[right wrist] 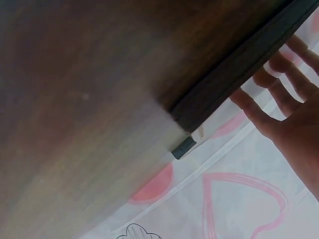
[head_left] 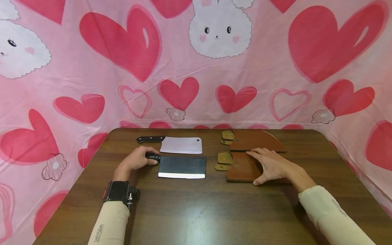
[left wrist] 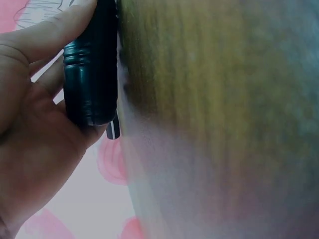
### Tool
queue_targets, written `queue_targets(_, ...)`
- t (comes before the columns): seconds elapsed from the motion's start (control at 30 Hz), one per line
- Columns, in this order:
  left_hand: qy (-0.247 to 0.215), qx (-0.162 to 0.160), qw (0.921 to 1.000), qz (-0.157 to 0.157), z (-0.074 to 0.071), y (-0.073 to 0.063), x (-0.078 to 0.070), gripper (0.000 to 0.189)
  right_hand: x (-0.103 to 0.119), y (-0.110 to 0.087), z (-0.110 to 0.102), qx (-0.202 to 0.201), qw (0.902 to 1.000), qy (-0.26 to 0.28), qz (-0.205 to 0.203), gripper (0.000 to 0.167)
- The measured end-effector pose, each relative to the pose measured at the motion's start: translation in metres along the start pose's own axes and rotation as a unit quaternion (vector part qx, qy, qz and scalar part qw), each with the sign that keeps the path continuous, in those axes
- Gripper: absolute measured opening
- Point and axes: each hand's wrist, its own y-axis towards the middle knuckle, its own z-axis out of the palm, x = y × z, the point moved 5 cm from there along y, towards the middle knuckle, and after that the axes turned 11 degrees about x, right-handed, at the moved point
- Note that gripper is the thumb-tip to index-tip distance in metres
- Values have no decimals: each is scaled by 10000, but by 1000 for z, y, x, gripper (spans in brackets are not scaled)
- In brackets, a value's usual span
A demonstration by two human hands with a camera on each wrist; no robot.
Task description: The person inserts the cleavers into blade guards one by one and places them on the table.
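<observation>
In the head view, my left hand [head_left: 138,160] holds the black handle of the near cleaver [head_left: 182,166], whose dark blade with a bright edge lies flat on the table. The left wrist view shows the thumb against that ridged handle [left wrist: 89,74]. My right hand [head_left: 272,166] spreads across the near brown leather sheath [head_left: 243,166], thumb by its near edge and fingertips by its far edge. Seen from the right wrist, long fingers [right wrist: 254,112] reach to the sheath's dark edge [right wrist: 224,82]. The hand hides part of this sheath.
Behind the near cleaver lies another cleaver [head_left: 181,145] with a silvery blade and black riveted handle. A second brown sheath [head_left: 255,141] with a curved side lies behind the first; both have olive straps at left. A heart-patterned cloth [head_left: 214,71] hangs behind the wooden table [head_left: 196,211].
</observation>
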Motion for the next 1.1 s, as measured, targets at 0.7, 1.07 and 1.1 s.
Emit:
queue_targets(0.7, -287, -438, 9976, 444, -6, 0, -8, 29, 3, 2, -8, -373, 9992, -118, -92, 110)
queue_targets(1.07, -500, -586, 9956, 541, -10, 2, -23, 37, 10, 7, -13, -586, 9979, -187, -191, 107)
queue_targets(1.1, -489, -600, 9956, 524, -10, 3, -24, 37, 11, 8, -14, -605, 9978, -183, -211, 107)
